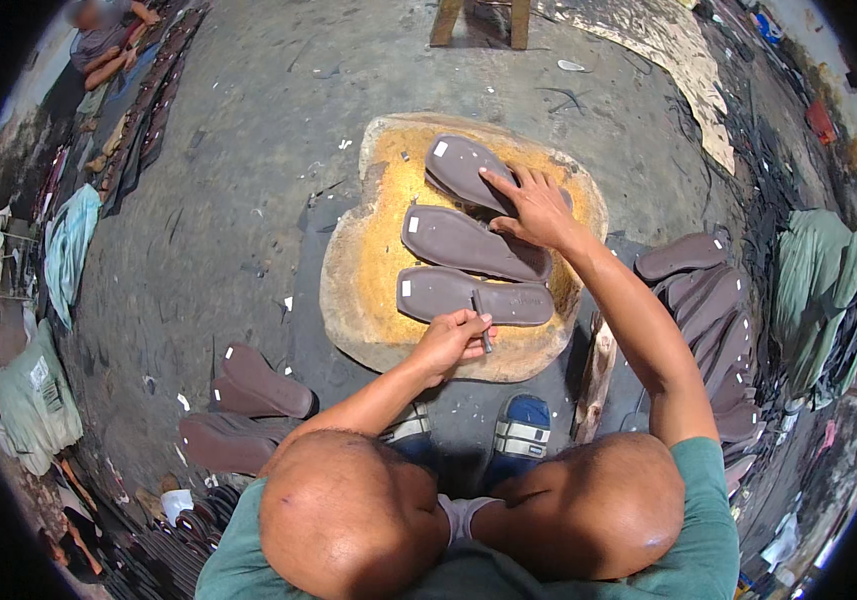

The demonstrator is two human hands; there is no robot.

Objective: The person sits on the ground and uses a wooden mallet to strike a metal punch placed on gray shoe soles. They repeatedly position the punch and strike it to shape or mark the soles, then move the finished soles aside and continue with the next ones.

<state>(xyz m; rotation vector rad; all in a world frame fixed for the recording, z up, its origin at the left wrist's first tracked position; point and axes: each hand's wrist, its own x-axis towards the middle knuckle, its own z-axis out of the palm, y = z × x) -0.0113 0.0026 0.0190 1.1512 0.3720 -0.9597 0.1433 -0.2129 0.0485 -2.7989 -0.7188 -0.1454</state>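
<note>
Three brown sandal soles lie side by side on a yellow-topped block, each with a small white label at its left end. Pinched in my left hand [454, 342] is a thin dark grey rod [479, 303], its upper end resting over the middle of the nearest sole [524, 305]. My right hand [537, 205] lies with fingers spread across the farthest sole [461, 172], covering part of its right end. Another sole seems to lie under that one. Just below the right hand's thumb is the middle sole [459, 243].
The block's pale rim [344, 300] stands on a grey floor. Stacked soles lie left [259, 385] and right [694, 290] of me. A wooden stick [597, 375] leans beside the block's right edge. Wooden legs [519, 25] stand beyond; another person [104, 55] sits far left.
</note>
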